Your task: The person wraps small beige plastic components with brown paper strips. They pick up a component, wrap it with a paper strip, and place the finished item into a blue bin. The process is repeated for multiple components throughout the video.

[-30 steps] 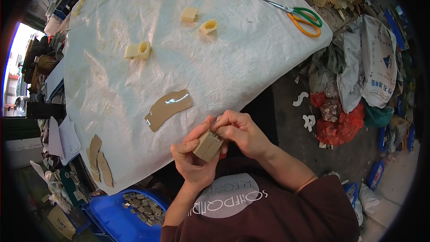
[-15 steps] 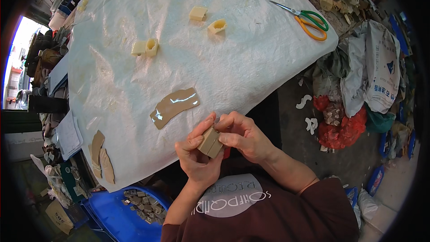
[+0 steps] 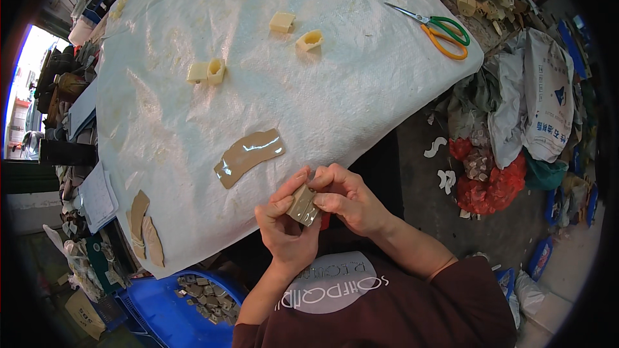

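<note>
In front of my chest I hold a small tan block [image 3: 302,205] with a glossy, creased face. My left hand [image 3: 282,229] grips it from the left and below, thumb along its side. From the right, my right hand [image 3: 353,203] pinches the block's edge between thumb and fingertips; a thin film may be under them, too small to make out. Just beyond my hands, a curved tan strip [image 3: 250,156] with a shiny surface lies on the white sheet [image 3: 361,103]. Two more tan strips, one [image 3: 138,222] beside the other [image 3: 153,243], lie at the sheet's left edge.
Several hollow cream blocks [image 3: 282,22] stand farther off on the sheet. Scissors [image 3: 445,35] with green and orange handles lie at the far right. A blue bin [image 3: 151,312] of small tan blocks sits below left. Bags, one a red bag [image 3: 483,190], crowd the right-hand floor.
The block has tilted slightly in my hands, and its lower face now shows bright wavy glints. Both hands keep nearly the same grip. The whole view has shifted a little.
</note>
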`<state>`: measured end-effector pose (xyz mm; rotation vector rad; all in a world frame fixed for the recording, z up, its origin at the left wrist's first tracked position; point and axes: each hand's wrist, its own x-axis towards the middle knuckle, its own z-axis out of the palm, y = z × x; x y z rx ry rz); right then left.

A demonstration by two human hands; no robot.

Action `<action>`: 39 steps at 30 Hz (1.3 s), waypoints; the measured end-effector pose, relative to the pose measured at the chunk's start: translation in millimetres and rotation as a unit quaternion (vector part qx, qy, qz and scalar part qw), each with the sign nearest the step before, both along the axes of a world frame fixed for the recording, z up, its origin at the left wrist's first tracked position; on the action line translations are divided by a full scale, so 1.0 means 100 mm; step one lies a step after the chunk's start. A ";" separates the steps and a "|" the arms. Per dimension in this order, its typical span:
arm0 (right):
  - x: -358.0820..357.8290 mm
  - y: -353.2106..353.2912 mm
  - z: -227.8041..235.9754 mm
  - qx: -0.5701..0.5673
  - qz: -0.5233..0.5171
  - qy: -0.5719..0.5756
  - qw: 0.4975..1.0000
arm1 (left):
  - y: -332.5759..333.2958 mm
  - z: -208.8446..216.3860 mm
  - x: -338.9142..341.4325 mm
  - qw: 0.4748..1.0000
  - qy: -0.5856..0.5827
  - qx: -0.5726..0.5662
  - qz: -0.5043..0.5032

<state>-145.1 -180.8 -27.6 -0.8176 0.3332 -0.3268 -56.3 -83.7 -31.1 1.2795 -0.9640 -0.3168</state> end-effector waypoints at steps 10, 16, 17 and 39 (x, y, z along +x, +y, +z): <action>0.00 0.03 -0.02 -0.004 -0.017 -0.005 1.000 | 0.01 -0.01 -0.02 1.000 0.008 0.013 0.001; 0.01 0.06 0.01 -0.078 -0.038 0.017 0.996 | 0.02 -0.08 -0.06 1.000 -0.023 0.008 0.018; 0.02 0.06 0.02 -0.076 -0.037 0.024 0.996 | 0.03 -0.08 -0.06 0.999 -0.026 0.009 0.018; -0.01 0.04 -0.03 -0.035 -0.017 0.018 0.999 | 0.03 -0.07 -0.03 0.999 -0.051 0.009 0.018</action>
